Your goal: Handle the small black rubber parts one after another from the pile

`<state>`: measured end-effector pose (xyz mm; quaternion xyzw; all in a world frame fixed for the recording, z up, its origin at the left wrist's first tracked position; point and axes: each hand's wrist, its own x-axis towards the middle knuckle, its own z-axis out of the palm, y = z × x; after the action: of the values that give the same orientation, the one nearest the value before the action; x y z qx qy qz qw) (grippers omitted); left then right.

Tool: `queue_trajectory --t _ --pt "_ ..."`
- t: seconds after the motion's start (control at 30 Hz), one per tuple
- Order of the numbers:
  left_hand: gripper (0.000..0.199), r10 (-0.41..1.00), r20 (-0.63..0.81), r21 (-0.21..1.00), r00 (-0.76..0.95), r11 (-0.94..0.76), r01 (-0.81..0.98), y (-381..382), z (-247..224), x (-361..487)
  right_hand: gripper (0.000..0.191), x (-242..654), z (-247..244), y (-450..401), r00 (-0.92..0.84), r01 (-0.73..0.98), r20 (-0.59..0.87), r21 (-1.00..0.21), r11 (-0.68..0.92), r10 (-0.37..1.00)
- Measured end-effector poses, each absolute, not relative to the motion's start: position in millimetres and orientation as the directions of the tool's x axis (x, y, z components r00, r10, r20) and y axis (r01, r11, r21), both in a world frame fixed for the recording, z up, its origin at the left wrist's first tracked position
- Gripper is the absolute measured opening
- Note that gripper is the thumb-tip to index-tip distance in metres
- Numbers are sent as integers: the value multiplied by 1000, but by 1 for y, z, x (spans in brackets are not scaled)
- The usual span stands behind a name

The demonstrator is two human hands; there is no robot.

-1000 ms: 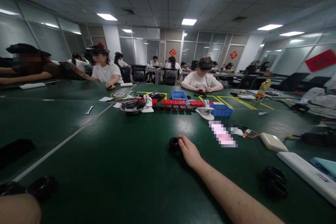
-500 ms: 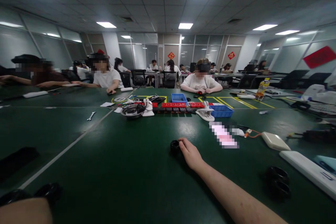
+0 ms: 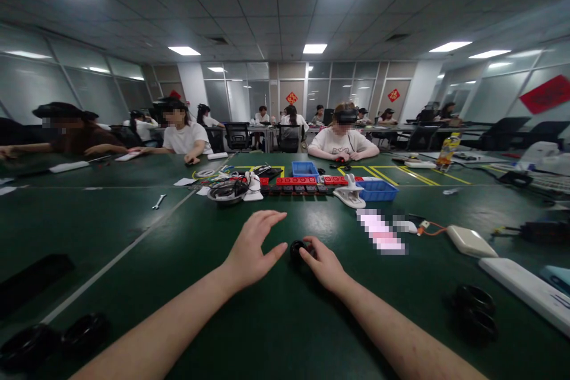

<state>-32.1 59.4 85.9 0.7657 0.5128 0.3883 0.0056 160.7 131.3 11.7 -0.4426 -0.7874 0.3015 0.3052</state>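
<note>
A small black ring-shaped part (image 3: 295, 251) sits on the green table, its round opening towards me. My right hand (image 3: 324, 264) is closed on its right side, thumb and fingers around the edge. To the left of the part, my left hand (image 3: 256, 249) is raised over the table with thumb and fingers spread, holding nothing and apart from the part. More black rings (image 3: 85, 332) lie at the lower left beside my left forearm. Another cluster of black rings (image 3: 474, 312) lies to the right of my right forearm.
Ahead stand red and black part racks (image 3: 296, 185), white clamps (image 3: 350, 193), blue bins (image 3: 377, 190) and a bowl of cables (image 3: 228, 190). A wrench (image 3: 159, 201) lies left; a white power bank (image 3: 468, 240) and long white box (image 3: 525, 291) lie right. Co-workers sit across the table.
My left hand has come from the lower left corner to beside the black ring, opening out. My right hand stays at the ring, its thumb now across the ring's near side.
</note>
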Motion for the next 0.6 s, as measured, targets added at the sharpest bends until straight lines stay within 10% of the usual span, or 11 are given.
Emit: queue_trajectory --t 0.23,0.6 --pt "76 949 185 587 256 -316 746 98 52 -45 70 170 17 143 -522 414 119 -831 373 845" --pt "60 912 196 669 359 -392 632 111 42 -20 71 169 31 159 -694 399 -43 -853 335 719"
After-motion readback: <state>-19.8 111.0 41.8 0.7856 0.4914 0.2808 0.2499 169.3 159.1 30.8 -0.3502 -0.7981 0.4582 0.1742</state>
